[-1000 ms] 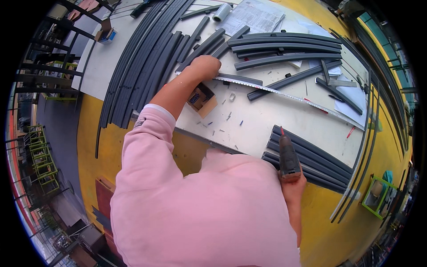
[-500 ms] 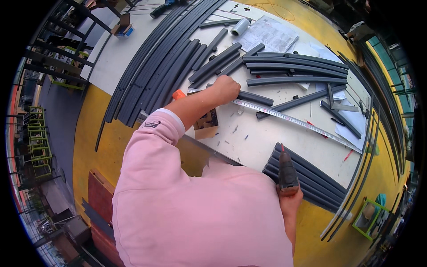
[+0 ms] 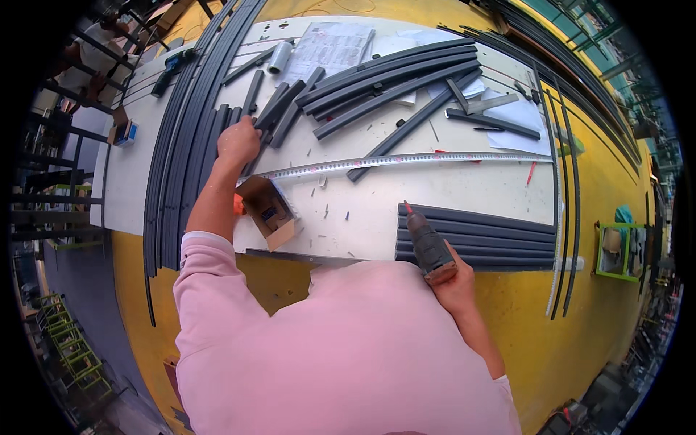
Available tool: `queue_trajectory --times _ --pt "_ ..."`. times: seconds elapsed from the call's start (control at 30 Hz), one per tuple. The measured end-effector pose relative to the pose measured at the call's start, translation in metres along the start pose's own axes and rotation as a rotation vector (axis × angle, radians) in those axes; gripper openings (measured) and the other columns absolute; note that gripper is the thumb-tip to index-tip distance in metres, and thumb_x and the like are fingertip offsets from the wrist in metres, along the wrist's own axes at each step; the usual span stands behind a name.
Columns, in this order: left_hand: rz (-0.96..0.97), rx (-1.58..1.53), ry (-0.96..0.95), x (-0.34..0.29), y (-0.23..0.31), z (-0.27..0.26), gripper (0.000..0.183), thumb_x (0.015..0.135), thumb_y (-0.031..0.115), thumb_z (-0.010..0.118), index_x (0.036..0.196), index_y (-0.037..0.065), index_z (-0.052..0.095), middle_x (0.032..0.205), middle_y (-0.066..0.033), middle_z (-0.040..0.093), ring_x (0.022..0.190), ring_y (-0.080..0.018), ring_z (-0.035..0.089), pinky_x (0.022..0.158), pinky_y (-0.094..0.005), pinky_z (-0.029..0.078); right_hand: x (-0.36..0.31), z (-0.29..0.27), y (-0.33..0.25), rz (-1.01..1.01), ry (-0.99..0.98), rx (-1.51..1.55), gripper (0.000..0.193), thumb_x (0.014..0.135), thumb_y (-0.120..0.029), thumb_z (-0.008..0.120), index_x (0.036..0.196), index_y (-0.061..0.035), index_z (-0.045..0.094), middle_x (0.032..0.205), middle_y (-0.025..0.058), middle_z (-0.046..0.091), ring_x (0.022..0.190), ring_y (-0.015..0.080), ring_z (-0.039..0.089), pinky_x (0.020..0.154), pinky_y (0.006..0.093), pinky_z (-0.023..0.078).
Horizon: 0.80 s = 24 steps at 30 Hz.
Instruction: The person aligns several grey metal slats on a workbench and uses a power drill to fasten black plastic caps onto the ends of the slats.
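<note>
My left hand [image 3: 241, 143] is closed at the near end of a short dark grey bar [image 3: 281, 106], among other short bars left of the table's middle; its fingertips are partly hidden. My right hand [image 3: 455, 281] grips a cordless drill [image 3: 431, 251] with a red-tipped bit, angled up and left over the near table edge. Beneath and beside the drill lies a row of dark grey bars [image 3: 486, 235]. An extended tape measure [image 3: 406, 162] runs across the white table.
An open cardboard box [image 3: 267, 212] stands near the front edge, with screws [image 3: 326, 210] scattered beside it. Long dark bars [image 3: 185, 138] line the left side. Farther back are more bars [image 3: 391, 72], a clear film roll [image 3: 280, 56], paper sheets [image 3: 326, 49] and a metal square [image 3: 489, 104].
The view has turned, so the table sits straighter. My left hand has moved from beside the tape to the short bars, bringing a short bar with it. The drill stays in my right hand.
</note>
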<state>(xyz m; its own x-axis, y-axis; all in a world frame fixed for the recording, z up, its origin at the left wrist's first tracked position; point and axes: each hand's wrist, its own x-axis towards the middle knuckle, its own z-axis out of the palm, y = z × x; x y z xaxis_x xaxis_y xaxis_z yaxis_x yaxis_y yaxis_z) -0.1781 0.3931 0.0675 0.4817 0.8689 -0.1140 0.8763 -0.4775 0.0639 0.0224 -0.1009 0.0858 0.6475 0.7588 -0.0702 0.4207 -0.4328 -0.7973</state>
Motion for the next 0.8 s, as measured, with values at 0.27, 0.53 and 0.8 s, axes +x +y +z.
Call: queue_trajectory --times 0.27,0.53,0.8 --pt "-0.095 -0.106 0.098 0.004 0.017 0.012 0.035 0.102 0.032 0.055 0.117 0.001 0.062 0.117 -0.0252 0.070 0.110 -0.0452 0.066 0.093 -0.0563 0.050 -0.008 -0.013 -0.007 0.048 0.034 -0.013 0.075 0.073 -0.016 0.086 0.142 -0.0103 0.059 0.108 0.0181 0.073 0.097 0.0354 0.072 0.084 0.0401 0.057" --pt "-0.105 -1.517 -0.870 -0.083 0.126 0.019 0.020 0.101 0.015 0.058 0.115 0.004 0.066 0.081 0.0020 0.055 0.068 -0.0080 0.052 0.059 -0.0219 0.047 -0.013 -0.027 0.029 0.109 0.117 -0.005 0.076 0.072 -0.017 0.087 0.142 -0.0095 0.059 0.110 0.0201 0.073 0.100 0.0343 0.073 0.085 0.0386 0.057" --pt "0.543 -0.113 -0.003 -0.092 0.193 0.063 0.034 0.091 0.027 0.073 0.109 0.000 0.064 0.099 -0.0175 0.064 0.096 -0.0387 0.062 0.087 -0.0476 0.051 -0.032 -0.035 0.032 0.147 0.069 0.007 0.074 0.073 -0.022 0.087 0.142 -0.0113 0.060 0.109 0.0205 0.073 0.098 0.0356 0.073 0.084 0.0385 0.057"
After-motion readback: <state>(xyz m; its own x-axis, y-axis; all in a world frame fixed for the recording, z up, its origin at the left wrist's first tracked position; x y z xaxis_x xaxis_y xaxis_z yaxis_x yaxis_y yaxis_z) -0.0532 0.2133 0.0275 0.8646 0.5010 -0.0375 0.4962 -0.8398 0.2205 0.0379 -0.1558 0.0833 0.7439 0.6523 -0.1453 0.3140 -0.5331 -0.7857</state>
